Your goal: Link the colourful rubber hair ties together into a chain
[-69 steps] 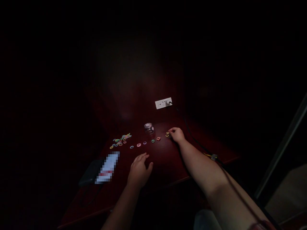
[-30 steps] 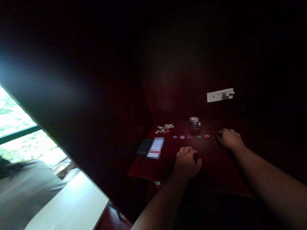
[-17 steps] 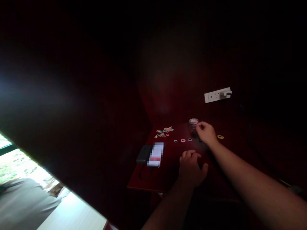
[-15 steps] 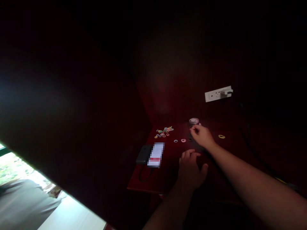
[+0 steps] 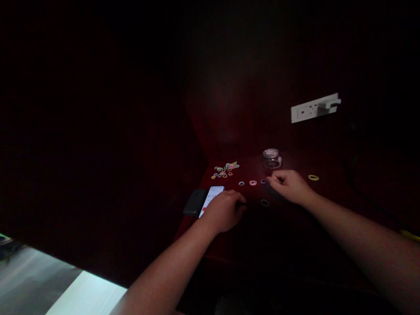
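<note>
Right hand: grip pressed together at the purple ring, contents unclear. Left hand lies slack on the phone. On this dark table, that ring could slip away unseen.

Dim room — dark red wooden desk, white wall socket, pale floor lower left.

Purple ring lies flat, just beside the right hand fingertips. Pink ring and blue ring continue the row away from them. Dark ring lies flat between both hands. Phone, screen lit, lies partly under the left hand.
</note>
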The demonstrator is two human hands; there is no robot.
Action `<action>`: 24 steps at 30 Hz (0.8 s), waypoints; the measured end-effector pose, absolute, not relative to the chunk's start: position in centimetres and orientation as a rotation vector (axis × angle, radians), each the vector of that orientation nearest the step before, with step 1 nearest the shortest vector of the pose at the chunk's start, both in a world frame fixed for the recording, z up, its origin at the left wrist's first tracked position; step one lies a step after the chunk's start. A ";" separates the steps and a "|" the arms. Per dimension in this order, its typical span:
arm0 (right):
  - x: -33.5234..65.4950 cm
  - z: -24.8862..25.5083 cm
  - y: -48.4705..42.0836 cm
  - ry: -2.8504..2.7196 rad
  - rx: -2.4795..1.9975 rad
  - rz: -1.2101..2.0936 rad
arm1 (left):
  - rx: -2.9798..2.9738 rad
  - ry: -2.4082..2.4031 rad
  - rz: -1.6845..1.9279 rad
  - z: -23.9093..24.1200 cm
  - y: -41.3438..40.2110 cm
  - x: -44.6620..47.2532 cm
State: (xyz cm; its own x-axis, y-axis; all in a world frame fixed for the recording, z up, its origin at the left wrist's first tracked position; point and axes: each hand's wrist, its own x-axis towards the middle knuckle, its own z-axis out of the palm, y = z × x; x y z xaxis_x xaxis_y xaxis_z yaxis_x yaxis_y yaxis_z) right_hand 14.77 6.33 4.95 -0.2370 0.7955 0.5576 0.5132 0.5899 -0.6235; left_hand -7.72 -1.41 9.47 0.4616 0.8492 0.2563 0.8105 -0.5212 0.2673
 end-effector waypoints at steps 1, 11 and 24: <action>14.8 4.9 6.3 -1.895 -1.047 0.394 | 2.603 1.504 0.546 9.8 -0.1 -8.1; 15.3 5.4 6.5 -1.668 -1.055 0.262 | 2.397 1.963 0.206 8.0 15.3 -10.7; 15.2 5.2 6.3 -1.626 -1.019 0.248 | 2.442 2.150 -0.134 6.2 19.3 -10.4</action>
